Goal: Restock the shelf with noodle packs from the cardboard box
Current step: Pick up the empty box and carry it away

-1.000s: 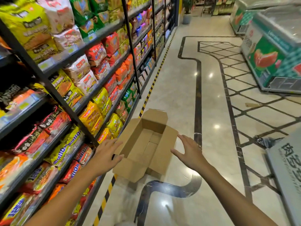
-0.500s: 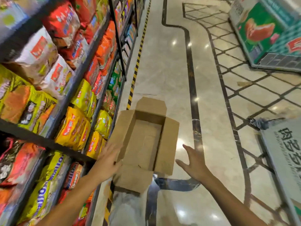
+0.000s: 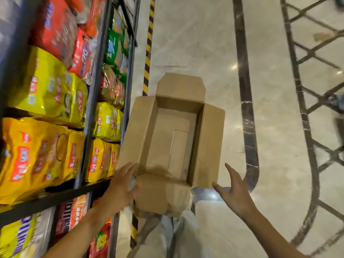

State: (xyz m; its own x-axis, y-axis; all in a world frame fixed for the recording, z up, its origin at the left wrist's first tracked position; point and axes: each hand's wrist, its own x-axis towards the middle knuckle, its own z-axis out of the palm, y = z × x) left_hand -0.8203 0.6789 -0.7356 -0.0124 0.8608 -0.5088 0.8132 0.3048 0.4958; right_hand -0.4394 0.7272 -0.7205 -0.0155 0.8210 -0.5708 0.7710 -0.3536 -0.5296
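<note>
I see the cardboard box [image 3: 173, 138] empty, shelf [image 3: 55, 198] apparently full, my 2 hands, left hand [image 3: 121, 185] and right hand [image 3: 232, 192], spread open beside it, gripping nothing.

Both forearms are showing bare right down to the left hand [image 3: 119, 185] and right hand [image 3: 232, 192], no sleeves, watch or rings showing. Lower down the person is wearing light grey trousers [image 3: 175, 237], coming out a bit blurry.
</note>
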